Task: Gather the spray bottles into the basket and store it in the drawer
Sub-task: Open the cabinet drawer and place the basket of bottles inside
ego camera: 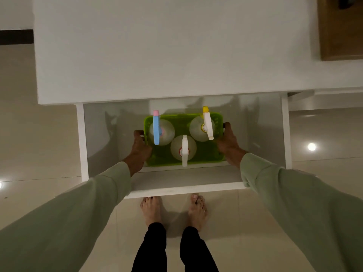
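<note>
A green plastic basket (204, 156) sits inside the open white drawer (182, 183), near its front. Three clear spray bottles stand in it: one with a blue and pink sprayer (156, 127) at the left, one with a white sprayer (184, 150) in the front middle, one with a white and yellow sprayer (207, 123) at the right. My left hand (139, 145) grips the basket's left end. My right hand (228, 141) grips its right end.
The white cabinet top (167, 50) runs above the drawer. A wooden surface (341, 30) shows at the top right. My bare feet (151, 210) stand on the glossy tiled floor just in front of the drawer. Free drawer floor lies on both sides of the basket.
</note>
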Demonstrator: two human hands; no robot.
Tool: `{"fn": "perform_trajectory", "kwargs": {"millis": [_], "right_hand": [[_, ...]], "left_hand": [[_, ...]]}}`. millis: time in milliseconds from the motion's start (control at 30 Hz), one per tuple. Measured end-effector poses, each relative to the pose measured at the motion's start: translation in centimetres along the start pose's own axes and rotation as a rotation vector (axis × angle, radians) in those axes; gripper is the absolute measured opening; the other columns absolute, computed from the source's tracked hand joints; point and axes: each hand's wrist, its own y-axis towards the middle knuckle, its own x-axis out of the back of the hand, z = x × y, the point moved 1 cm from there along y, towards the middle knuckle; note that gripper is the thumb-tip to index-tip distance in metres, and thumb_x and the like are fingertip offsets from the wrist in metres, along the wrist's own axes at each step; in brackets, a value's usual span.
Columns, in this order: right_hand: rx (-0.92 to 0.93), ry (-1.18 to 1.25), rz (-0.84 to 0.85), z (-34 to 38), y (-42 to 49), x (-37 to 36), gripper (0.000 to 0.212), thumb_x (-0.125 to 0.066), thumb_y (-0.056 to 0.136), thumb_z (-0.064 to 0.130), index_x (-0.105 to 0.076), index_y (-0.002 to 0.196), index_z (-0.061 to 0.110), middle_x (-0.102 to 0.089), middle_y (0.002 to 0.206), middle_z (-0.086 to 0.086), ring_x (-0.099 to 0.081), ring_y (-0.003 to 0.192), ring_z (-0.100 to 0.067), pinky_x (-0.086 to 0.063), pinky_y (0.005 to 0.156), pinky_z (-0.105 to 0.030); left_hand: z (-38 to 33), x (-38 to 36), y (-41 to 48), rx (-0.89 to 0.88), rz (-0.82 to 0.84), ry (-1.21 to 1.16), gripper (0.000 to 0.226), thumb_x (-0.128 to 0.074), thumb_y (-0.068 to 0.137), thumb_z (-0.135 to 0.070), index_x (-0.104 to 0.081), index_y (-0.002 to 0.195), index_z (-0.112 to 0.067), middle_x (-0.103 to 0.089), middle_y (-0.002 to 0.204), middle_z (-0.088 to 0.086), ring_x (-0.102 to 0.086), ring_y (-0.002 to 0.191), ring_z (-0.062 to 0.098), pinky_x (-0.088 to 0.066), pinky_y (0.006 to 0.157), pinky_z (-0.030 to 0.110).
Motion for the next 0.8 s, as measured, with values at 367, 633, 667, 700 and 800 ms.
{"fn": "perform_trajectory", "kwargs": {"millis": [367,633,667,700,800], "right_hand": [[-0.055,0.024,0.082,0.5,-0.7,1.0,0.047,-0.055,0.095,0.013,-0.036,0.138,0.019,-0.06,0.114,-0.015,-0.062,0.085,-0.03,-0.045,0.052,-0.027],[-0.087,0.116,0.035,1.4,-6.4,4.2,0.055,-0.051,0.091,0.003,-0.039,0.143,0.017,-0.057,0.117,-0.013,-0.058,0.091,-0.026,-0.048,0.064,-0.032],[-0.064,0.109,0.02,1.6,-7.5,4.6,0.055,-0.049,0.091,0.001,-0.04,0.142,0.017,-0.057,0.122,-0.015,-0.057,0.093,-0.026,-0.047,0.063,-0.031],[-0.024,0.088,0.005,1.8,-8.7,5.1,0.056,-0.049,0.09,-0.002,-0.04,0.142,0.017,-0.055,0.127,-0.016,-0.057,0.097,-0.027,-0.047,0.062,-0.029],[0.213,-0.063,-0.052,2.7,-12.1,6.0,0.056,-0.054,0.091,-0.004,-0.04,0.143,0.012,-0.056,0.137,-0.019,-0.059,0.115,-0.034,-0.055,0.083,-0.038]], "left_hand": [[-0.6,0.5,-0.6,0.091,0.02,0.087,0.058,-0.058,0.091,-0.006,-0.025,0.138,-0.015,-0.053,0.085,0.004,-0.055,0.072,0.026,-0.048,0.064,0.035],[-2.3,4.1,-7.6,-0.055,-0.073,0.062,0.053,-0.05,0.089,0.009,-0.039,0.135,-0.014,-0.055,0.129,0.016,-0.053,0.091,0.024,-0.04,0.059,0.027],[-2.5,4.5,-8.8,-0.087,-0.095,0.067,0.052,-0.048,0.089,0.009,-0.04,0.135,-0.013,-0.055,0.13,0.017,-0.053,0.091,0.025,-0.041,0.062,0.029],[-2.7,4.8,-10.0,-0.128,-0.123,0.085,0.05,-0.047,0.089,0.009,-0.04,0.134,-0.012,-0.056,0.13,0.017,-0.053,0.09,0.024,-0.041,0.066,0.031],[-3.3,4.8,-13.7,-0.302,-0.193,0.157,0.041,-0.05,0.095,-0.001,-0.041,0.134,-0.01,-0.057,0.13,0.015,-0.059,0.095,0.024,-0.045,0.073,0.028]]}}
